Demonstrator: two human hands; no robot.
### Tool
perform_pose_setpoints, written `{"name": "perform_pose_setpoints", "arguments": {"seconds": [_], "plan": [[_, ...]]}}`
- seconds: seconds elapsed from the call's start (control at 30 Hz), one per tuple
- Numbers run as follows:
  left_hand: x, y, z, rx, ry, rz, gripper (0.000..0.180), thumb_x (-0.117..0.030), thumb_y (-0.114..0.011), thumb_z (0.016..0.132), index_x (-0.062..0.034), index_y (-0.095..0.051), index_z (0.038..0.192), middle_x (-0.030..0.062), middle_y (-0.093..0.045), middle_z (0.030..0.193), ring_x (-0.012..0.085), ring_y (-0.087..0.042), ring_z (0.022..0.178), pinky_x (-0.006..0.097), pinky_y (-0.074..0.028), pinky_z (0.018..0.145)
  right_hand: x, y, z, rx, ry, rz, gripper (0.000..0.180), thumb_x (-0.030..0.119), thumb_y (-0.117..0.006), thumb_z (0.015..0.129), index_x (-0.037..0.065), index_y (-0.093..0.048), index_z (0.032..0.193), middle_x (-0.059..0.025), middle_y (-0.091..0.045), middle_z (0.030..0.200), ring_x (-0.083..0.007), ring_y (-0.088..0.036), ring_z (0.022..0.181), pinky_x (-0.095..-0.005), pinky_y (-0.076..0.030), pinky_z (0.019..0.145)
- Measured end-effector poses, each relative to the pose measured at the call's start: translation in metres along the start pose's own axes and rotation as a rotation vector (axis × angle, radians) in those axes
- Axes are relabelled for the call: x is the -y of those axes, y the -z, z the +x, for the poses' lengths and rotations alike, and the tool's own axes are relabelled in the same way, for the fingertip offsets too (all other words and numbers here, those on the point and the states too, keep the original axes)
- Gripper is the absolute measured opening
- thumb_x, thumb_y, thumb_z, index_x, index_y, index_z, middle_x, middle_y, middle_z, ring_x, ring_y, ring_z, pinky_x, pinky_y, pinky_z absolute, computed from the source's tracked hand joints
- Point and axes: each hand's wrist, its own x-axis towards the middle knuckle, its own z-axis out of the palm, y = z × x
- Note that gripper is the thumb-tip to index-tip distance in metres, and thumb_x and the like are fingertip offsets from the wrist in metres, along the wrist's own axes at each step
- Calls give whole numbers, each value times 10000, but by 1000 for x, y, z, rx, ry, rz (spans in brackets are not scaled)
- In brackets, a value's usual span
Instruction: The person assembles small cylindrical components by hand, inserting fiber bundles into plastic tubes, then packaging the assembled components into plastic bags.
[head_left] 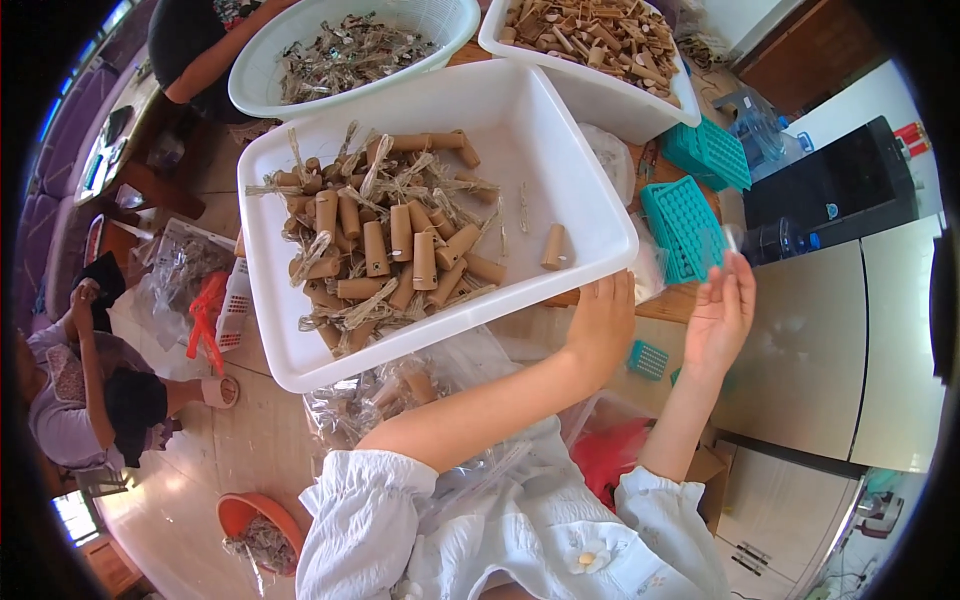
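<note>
The white tray (592, 185) held a heap of brown stoppers (401, 233), its walls probably preventing rolling. The left hand (603, 315) lay at the tray's near-right corner, grip unclear; right of the tray, the right hand (721, 310) seemingly pinched something pale (735, 238).

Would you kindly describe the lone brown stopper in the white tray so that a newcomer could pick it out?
Find the big white rectangular tray in the middle of the view. Near its right end, right of the heap of brown stoppers, is a single tapered brown stopper. Unlike the heaped ones, it touches no other stopper.
</note>
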Motion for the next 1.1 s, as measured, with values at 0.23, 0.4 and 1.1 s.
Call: {"name": "perform_pose_setpoints", "arguments": {"seconds": [0.23, 0.4, 1.1], "plan": [[18, 80, -13, 97, 162, -1845, 493, -318, -456, 871, 50, -431, 1198, 135, -489, 1180, 278, -466, 1082, 371, -353, 921, 29, -25, -46, 425, 537, -452, 364, -105, -425, 793, -46, -455, 1150, -201, -417, 1280, -79, -507, 604, -209, -416, 512], [41, 123, -60, -74, 92, -2048, 341, -139, -488, 852, -14, -474, 1168, 217, -576, 923, 298, -586, 851, 336, -451, 751, 62, -44, -63, 873, 791, -704, 408, -134, -475, 761, -71, -447, 1164, -240, -374, 1300, -107, -553, 670, -225, -452, 515], [116, 144, -129, -61, -165, -1376, 172, -50, -605, 744, 17, -579, 901, 156, -549, 1054, 297, -536, 922, 363, -458, 771, 5, -199, 10, 1676, 367, -1030, 291, 220, -659, 723, 20, -552, 906, -93, -577, 941, -230, -584, 842, -299, -472, 735]]}}
